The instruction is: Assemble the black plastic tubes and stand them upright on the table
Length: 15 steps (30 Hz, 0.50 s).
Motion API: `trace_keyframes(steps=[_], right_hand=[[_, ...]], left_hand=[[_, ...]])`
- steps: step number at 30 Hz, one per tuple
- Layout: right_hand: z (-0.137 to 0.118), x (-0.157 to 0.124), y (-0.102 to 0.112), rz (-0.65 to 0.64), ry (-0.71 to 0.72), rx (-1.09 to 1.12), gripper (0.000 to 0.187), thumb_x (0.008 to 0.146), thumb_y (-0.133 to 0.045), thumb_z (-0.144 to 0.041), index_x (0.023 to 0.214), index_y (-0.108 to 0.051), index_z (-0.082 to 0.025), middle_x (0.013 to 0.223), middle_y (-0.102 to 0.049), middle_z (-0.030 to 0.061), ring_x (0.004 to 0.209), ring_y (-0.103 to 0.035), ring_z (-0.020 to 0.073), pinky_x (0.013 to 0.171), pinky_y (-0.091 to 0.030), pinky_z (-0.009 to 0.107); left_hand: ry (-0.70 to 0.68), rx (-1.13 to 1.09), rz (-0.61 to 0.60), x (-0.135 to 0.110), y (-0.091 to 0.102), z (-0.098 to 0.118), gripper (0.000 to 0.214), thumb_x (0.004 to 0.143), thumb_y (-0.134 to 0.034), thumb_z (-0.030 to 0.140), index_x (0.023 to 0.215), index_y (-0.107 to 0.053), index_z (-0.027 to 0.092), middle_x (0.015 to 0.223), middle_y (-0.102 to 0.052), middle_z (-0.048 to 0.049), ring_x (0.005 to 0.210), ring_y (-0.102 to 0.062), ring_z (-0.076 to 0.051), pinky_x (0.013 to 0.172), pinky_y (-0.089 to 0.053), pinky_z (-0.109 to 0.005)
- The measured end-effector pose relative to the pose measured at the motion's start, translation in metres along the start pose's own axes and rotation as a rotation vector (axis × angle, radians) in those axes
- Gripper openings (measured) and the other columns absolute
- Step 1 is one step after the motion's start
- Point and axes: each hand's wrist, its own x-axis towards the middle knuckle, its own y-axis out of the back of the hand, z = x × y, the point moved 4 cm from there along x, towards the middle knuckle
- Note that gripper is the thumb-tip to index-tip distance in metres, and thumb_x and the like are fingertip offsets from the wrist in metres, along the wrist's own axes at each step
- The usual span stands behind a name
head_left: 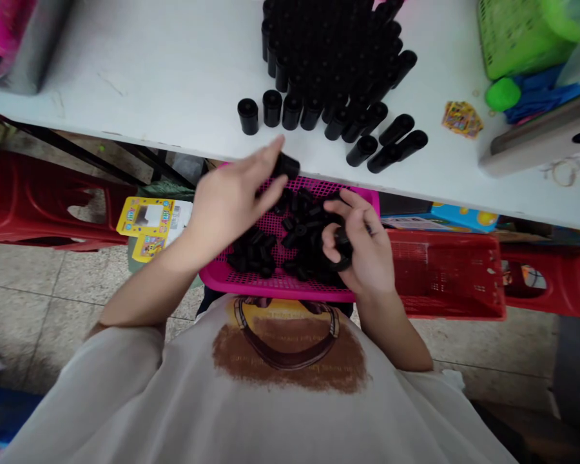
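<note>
My left hand (234, 193), slightly blurred, is closed around a short black plastic cylinder (288, 166) between thumb and fingers, just off the table's front edge. Lower down on the right, my right hand (367, 248) has its fingers curled round a black plastic piece (341, 248); its exact shape is partly hidden. Both hands are above a pink mesh basket (275, 288), where many small black plastic parts (258, 251) lie loose. Upright black cylinders (333, 58) crowd together on the white table, and a front row of them (272, 108) stands near its edge.
The white table (149, 71) spans the far side. On its right are a green basket (517, 38), small yellow cards (463, 119) and a beige device (541, 138). Red crates (444, 274) and stools (53, 193) flank the basket, with yellow packaging (147, 219) at left.
</note>
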Motion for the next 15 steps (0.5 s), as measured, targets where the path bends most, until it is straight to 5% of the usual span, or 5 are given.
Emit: trace_keyframes(steps=[3, 8, 12, 15], right_hand=[[0.007, 0.005, 0.017, 0.046, -0.128, 0.125, 0.044, 0.087, -0.083, -0.062, 0.104, -0.060, -0.029, 0.069, -0.050, -0.0073, 0.052, -0.047, 0.0095, 0.040, -0.037, 0.018], [0.014, -0.005, 0.031, -0.029, -0.280, 0.233, 0.038, 0.078, -0.082, -0.033, 0.097, -0.049, -0.029, 0.088, -0.065, -0.0032, 0.066, -0.056, 0.0128, 0.047, -0.045, 0.019], [0.008, -0.014, 0.047, -0.027, -0.183, 0.081, 0.024, 0.087, -0.076, -0.032, 0.106, -0.062, -0.028, 0.104, -0.069, 0.0019, 0.067, -0.053, 0.0114, 0.045, -0.043, 0.019], [0.002, -0.016, 0.062, 0.001, -0.075, -0.014, 0.036, 0.090, -0.078, -0.037, 0.124, -0.070, -0.033, 0.108, -0.069, 0.0031, 0.065, -0.052, 0.0103, 0.043, -0.042, 0.019]], left_hand=[[0.076, 0.265, 0.002, 0.044, -0.006, -0.017, 0.050, 0.086, -0.079, 0.041, 0.130, -0.073, 0.016, 0.100, -0.076, -0.0104, 0.122, -0.063, -0.038, 0.100, -0.051, -0.042], [0.175, 0.528, -0.099, 0.089, -0.026, -0.017, 0.066, 0.090, -0.077, 0.030, 0.154, -0.060, 0.025, 0.100, -0.072, -0.0068, 0.117, -0.060, -0.036, 0.103, -0.046, -0.048], [0.181, 0.625, -0.118, 0.084, -0.020, 0.009, 0.081, 0.096, -0.075, 0.022, 0.168, -0.040, 0.029, 0.130, -0.067, -0.0046, 0.124, -0.060, -0.031, 0.113, -0.041, -0.042], [0.098, 0.318, -0.033, 0.059, -0.013, 0.021, 0.045, 0.093, -0.077, 0.024, 0.138, -0.073, 0.025, 0.128, -0.070, -0.0050, 0.126, -0.060, -0.030, 0.118, -0.037, -0.041]])
